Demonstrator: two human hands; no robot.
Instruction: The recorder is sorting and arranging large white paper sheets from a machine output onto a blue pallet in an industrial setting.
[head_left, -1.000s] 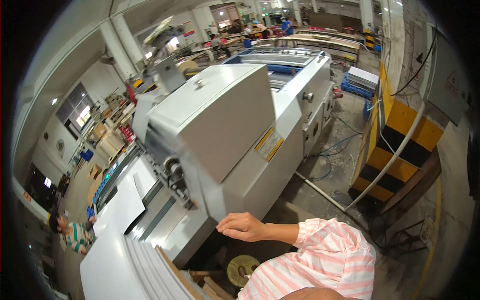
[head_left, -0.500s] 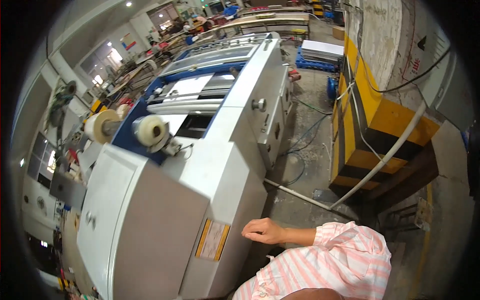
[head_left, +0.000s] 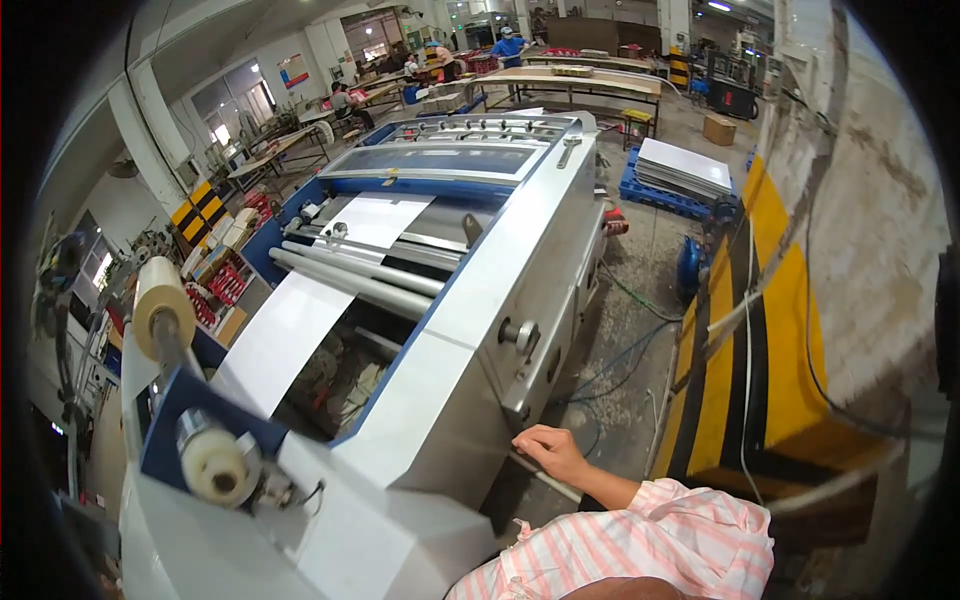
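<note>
My right hand [head_left: 550,452], in a pink-and-white striped sleeve [head_left: 650,530], is at the lower middle beside a long grey-white machine [head_left: 455,385]. Its fingers are curled in loosely, and nothing shows in them. The fingertips are close to the machine's side panel; whether they touch it I cannot tell. Just above the hand a round metal knob [head_left: 520,335] sticks out of that side. On the machine, a white sheet [head_left: 285,335] runs under pale rollers [head_left: 350,280]. At its near left end are a film roll [head_left: 165,300] and a metal shaft end. My left hand is out of view.
Right of the walkway stands a yellow-and-black striped pillar base [head_left: 775,370]. Cables [head_left: 625,350] and a pale pipe lie on the floor. Further off, a blue pallet [head_left: 655,195] bears a stack of white sheets [head_left: 685,165]. Several people are around long tables [head_left: 575,78] at the back.
My view has moved forward along the machine and tilted up, so the rollers and white sheet show more fully. My right hand has come from near the end panel to below the knob, still curled.
</note>
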